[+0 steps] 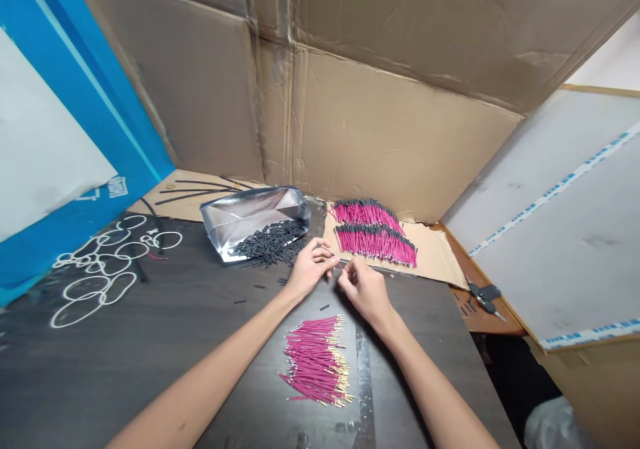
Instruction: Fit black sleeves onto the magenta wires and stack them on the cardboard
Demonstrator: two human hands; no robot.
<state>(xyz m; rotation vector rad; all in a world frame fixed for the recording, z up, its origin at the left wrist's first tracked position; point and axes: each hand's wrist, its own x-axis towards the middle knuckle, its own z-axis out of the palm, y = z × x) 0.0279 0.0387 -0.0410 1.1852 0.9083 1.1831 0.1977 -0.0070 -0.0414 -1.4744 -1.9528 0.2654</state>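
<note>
My left hand (311,266) and my right hand (366,288) meet over the table, fingertips nearly touching. A short pink wire (341,264) shows between them, pinched by my right fingers. The left thumb and fingers close around its far end, and what they grip there is hidden. Below the hands lies a bundle of pink wires (313,359) with bare metal ends, gold on the right side. A single black tube piece (325,307) rests just above that bundle. Behind my right hand, two rows of pink wires with black sleeves (375,244) lie on a cardboard sheet (437,252).
A silver foil bag (220,226) lies open, black tube pieces (270,242) spilling from it. White elastic loops (103,282) are at left, long black tubes (200,189) behind them. Dark-handled cutters (485,296) lie at right. Cardboard walls (390,129) enclose the back.
</note>
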